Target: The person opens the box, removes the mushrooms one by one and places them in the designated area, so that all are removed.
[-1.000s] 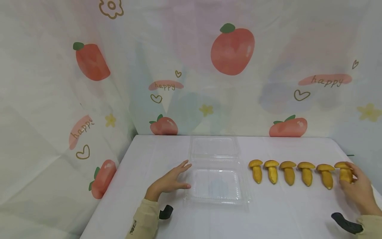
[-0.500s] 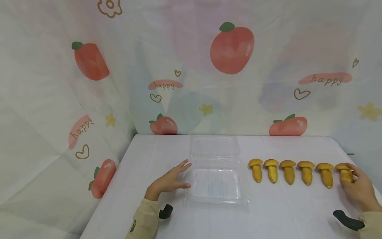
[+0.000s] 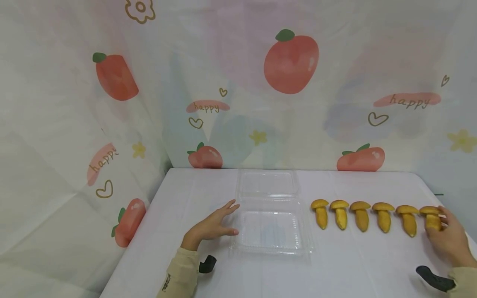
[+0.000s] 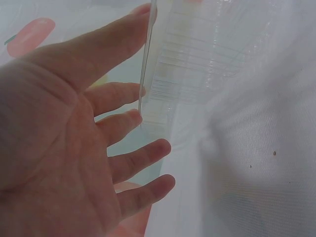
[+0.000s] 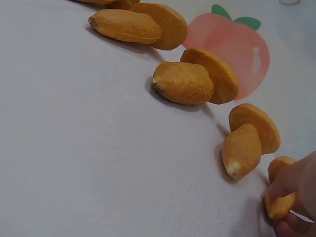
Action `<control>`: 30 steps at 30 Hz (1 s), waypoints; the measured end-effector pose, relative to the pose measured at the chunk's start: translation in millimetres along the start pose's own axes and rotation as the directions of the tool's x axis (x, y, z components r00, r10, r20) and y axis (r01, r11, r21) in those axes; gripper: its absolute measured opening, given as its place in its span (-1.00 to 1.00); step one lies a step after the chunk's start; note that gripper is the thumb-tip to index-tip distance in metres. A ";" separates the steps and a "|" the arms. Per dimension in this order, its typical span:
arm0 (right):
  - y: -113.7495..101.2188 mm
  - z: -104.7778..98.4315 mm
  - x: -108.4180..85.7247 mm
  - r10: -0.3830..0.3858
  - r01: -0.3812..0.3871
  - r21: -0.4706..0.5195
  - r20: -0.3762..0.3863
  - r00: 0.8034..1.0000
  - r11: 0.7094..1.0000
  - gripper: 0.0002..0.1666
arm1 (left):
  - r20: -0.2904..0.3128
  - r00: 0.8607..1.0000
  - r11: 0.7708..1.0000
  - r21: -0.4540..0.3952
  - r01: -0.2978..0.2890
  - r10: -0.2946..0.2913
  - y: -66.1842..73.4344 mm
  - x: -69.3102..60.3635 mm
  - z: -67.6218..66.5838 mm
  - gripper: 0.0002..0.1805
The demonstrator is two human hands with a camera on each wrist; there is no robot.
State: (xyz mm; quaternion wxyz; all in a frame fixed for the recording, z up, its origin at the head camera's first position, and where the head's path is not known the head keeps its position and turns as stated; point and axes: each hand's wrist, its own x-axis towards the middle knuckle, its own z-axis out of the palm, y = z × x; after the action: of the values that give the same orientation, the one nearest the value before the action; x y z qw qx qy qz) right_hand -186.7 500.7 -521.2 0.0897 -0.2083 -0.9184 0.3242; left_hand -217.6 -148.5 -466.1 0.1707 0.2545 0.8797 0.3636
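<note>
In the head view an open clear plastic clamshell box (image 3: 268, 250) lies on the table, its lid (image 3: 266, 184) folded back toward the wall. My left hand (image 3: 208, 227) is at the box's left side, fingers and thumb extended. The left wrist view has the thumb and some fingertips at the thin edge of the box (image 4: 146, 64). At the far right, my right hand (image 3: 449, 240) pinches the stem of the end yellow mushroom (image 3: 432, 219), which lies on the table. In the right wrist view the fingers partly hide that mushroom (image 5: 281, 205).
Several more yellow mushrooms (image 3: 360, 217) lie in a row between the box and my right hand, caps toward the back. White cloth covers the table (image 3: 335, 269). A printed fabric wall (image 3: 320, 136) rises behind it. Black wrist-worn pieces (image 3: 434, 279) stick out by both sleeves.
The end mushroom, in my right hand's grip, has shifted slightly toward me and to the right. My left hand and the box have stayed put.
</note>
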 end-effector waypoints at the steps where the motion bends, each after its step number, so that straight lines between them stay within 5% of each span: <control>1: -0.5 -0.4 -1.1 -0.005 0.005 0.002 -0.002 1.000 1.000 -0.05 | 0.000 1.000 1.000 0.001 0.001 -0.001 -0.1 0.0 0.0 -0.07; 18: -9.9 -8.6 -10.1 0.130 -0.131 0.002 0.050 0.990 0.991 -0.08 | 0.001 1.000 1.000 -0.003 0.010 -0.010 -0.3 0.5 0.2 -0.07; 30: -42.8 -22.0 -26.1 0.219 -0.218 0.039 -0.019 0.975 0.975 -0.12 | 0.001 1.000 1.000 0.003 0.016 -0.016 0.3 0.5 0.5 -0.07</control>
State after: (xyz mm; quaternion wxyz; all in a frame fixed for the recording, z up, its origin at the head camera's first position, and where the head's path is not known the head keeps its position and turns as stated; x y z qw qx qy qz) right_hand -170.6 471.3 -477.8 0.0680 -0.3103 -0.8827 0.3464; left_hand -217.7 -147.7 -466.3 0.1734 0.2479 0.8822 0.3607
